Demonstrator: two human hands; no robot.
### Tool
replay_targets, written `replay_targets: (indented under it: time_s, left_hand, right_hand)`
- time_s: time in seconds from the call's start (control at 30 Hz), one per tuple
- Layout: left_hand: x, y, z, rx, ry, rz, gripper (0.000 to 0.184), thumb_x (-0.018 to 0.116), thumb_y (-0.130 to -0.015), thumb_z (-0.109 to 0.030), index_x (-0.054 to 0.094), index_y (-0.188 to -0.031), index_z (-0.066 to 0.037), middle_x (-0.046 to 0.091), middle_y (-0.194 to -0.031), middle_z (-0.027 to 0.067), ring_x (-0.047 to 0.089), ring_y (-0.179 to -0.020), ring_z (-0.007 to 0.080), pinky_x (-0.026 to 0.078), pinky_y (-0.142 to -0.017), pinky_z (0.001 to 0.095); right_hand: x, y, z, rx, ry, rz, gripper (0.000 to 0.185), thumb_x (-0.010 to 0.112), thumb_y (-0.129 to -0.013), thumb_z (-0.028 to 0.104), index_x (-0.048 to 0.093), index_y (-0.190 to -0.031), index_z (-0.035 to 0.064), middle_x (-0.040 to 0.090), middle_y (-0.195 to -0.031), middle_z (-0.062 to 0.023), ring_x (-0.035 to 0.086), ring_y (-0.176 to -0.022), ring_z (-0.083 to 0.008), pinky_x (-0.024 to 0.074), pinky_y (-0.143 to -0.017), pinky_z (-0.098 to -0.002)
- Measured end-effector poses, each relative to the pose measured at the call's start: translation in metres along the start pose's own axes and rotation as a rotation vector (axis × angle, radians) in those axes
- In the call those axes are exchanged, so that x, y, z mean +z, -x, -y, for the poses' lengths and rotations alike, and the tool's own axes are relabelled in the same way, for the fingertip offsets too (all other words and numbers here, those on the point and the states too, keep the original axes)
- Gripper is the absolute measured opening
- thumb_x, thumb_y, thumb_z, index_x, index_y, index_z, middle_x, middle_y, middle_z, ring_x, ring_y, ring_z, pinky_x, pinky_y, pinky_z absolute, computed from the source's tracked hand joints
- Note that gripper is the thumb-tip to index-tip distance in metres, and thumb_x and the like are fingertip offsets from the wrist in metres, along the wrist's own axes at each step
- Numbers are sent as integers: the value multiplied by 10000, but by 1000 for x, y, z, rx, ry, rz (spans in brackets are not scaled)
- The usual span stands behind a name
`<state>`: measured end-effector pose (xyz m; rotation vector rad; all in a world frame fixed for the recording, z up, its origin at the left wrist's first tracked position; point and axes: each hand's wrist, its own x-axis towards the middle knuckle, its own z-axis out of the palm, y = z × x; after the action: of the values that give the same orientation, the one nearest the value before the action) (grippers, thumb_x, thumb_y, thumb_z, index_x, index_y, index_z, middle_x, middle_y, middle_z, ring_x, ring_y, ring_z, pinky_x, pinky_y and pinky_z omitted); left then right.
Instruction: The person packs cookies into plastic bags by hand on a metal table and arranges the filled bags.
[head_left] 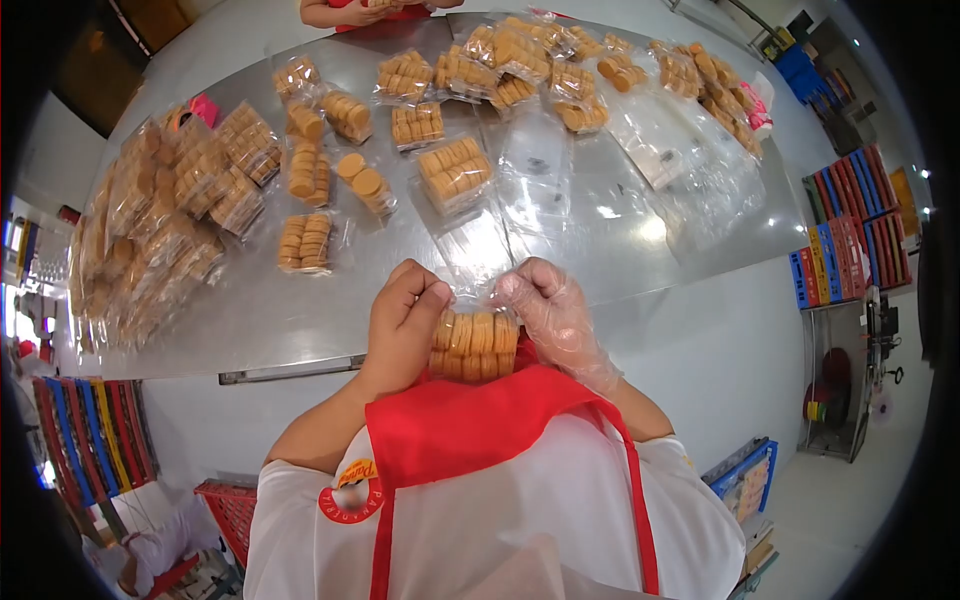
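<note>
Packing room of what appears to be a bakery or similar food workshop. The setting is indicated by the broad metal worktop (625, 265), bearing heaped clear packets of round biscuits (175, 215) and flat plastic bags (535, 175). Also indicative are the red apron (470, 425), the thin plastic glove (565, 325), stacked coloured containers (835, 262) and a second person (345, 14) opposite.

1. I find bare metal along the bench's (620, 245) near edge, on either side of the left hand (405, 325) and right hand (548, 310).
2. At the left edge, heaped biscuit packs (205, 185) block me.
3. More packs (515, 52) crowd the far edge.
4. Toward the right edge, loose clear bags (650, 150) lie in my way.
</note>
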<state>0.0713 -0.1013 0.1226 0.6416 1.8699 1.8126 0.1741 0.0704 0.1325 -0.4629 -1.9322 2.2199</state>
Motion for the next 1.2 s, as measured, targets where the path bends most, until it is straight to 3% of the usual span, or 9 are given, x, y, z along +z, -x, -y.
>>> replay_targets:
  time_s: [0.27,0.37,0.47,0.57,0.87,0.97,1.07,1.17,1.2]
  left_hand:
    - [-2,-1,8,73,2,21,172,548,-962,-110,629,-869,10,524,-900,34,510,-812,129,417,-771,254]
    - [-15,1,-11,-185,183,118,145,576,-956,-101,665,-945,13,537,-917,28,530,-821,130,435,-787,251]
    - [-20,3,-11,36,-149,184,112,599,-944,-68,676,-968,11,568,-933,25,552,-846,128,446,-805,253]
    - [-16,8,-18,-51,37,145,84,593,-940,-22,666,-967,7,602,-957,33,565,-902,128,444,-847,256]
    - [0,-2,-8,251,-6,-10,86,615,-938,-49,639,-1002,2,648,-963,66,595,-869,139,478,-788,273]
    - [1,0,-18,174,7,73,84,633,-930,-64,637,-986,-2,635,-938,86,588,-852,143,475,-773,275]
    - [2,1,-16,177,-181,82,94,662,-899,-62,612,-942,5,613,-904,106,584,-813,198,476,-753,319]
    - [3,-13,-21,735,-537,-51,109,672,-872,-52,583,-898,5,586,-851,126,569,-769,279,471,-741,376]
    - [2,-15,-19,755,-523,-3,116,675,-865,-50,577,-895,3,576,-833,131,560,-757,298,468,-738,386]
  right_hand:
    - [-2,5,-1,175,53,110,286,602,-990,257,677,-992,-19,601,-845,-18,529,-806,-93,449,-733,-272]
    - [6,12,19,200,-130,75,275,601,-991,243,677,-984,-21,595,-836,-27,523,-813,-97,446,-732,-283]
    - [4,6,3,-142,142,62,221,619,-969,201,697,-985,-4,601,-815,-74,558,-764,-157,462,-735,-309]
    - [1,11,16,-522,858,-103,157,636,-935,141,715,-970,10,610,-795,-125,586,-717,-247,482,-721,-353]
    - [10,9,28,-391,507,-94,101,670,-886,59,717,-964,16,655,-833,-162,619,-727,-290,494,-674,-366]
    - [11,11,20,-229,230,-163,70,664,-882,38,704,-933,11,654,-824,-147,592,-729,-250,487,-681,-361]
    - [4,7,24,-522,588,-129,30,673,-879,39,672,-900,17,640,-808,-141,596,-727,-259,482,-675,-361]
    - [6,3,35,-858,992,-308,41,667,-866,16,636,-853,-6,641,-808,-141,602,-711,-303,484,-652,-382]
    - [3,2,34,-839,948,-249,54,666,-877,30,626,-859,-1,632,-800,-136,596,-711,-301,479,-660,-374]
